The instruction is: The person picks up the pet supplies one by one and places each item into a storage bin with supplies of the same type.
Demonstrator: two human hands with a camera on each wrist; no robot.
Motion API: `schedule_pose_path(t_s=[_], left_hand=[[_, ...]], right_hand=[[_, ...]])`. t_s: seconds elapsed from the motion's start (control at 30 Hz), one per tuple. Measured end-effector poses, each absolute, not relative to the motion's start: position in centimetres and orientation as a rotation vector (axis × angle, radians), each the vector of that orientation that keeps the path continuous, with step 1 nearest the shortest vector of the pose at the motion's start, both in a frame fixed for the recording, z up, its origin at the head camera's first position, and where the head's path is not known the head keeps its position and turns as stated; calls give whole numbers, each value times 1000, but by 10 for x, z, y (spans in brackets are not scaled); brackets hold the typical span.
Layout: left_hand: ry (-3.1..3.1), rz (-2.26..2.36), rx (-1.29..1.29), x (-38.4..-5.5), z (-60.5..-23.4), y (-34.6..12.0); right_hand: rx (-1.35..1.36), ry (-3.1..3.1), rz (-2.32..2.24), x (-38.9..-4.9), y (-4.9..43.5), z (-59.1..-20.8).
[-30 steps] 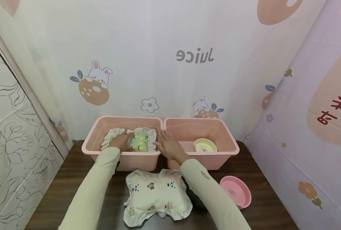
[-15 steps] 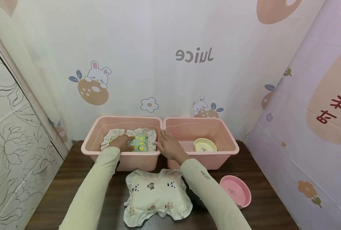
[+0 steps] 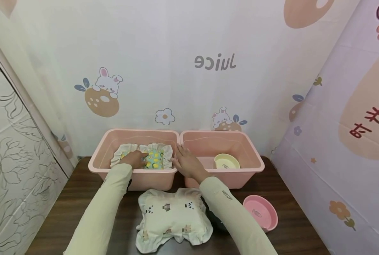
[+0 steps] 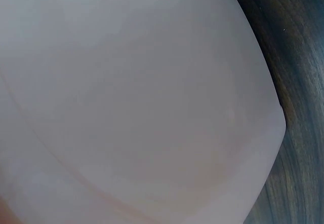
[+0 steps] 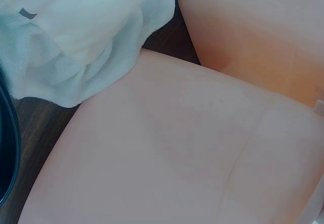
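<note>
The left hand (image 3: 133, 160) is reaching inside a pink, rectangular plastic bin (image 3: 138, 130) and touching a teal, lemon-printed, white-ruffled fabric pillow (image 3: 154, 160); its fingers are partly hiding, so I cannot tell whether they are pinching. The right hand (image 3: 189, 164) is lying with straight fingers where the 2 bins' rims are meeting. A pale yellow round dish (image 3: 226, 162) is sitting in the second pink bin (image 3: 215, 132).

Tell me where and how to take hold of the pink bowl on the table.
I'd pinch the pink bowl by its right rim, coming from above and the right. It sits open side up, so thumb and fingers should straddle the raised wall, while the right sleeve passes close by its left side.
</note>
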State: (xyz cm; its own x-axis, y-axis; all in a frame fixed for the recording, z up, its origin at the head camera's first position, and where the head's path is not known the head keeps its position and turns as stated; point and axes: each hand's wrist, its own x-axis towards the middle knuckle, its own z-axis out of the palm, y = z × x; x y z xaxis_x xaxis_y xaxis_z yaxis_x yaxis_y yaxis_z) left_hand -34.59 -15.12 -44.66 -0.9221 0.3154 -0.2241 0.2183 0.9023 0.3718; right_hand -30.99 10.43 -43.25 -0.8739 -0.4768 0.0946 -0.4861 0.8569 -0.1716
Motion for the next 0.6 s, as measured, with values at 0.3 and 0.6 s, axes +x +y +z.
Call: schedule_pose_path(t_s=[0.3,0.6], left_hand=[[2795,458,414,-342,-445,-149],[2864,406,415,-348,-449,-152]], right_hand=[[767,-2986,277,-309,104,-432],[760,-2984,280,-308,104,-431]])
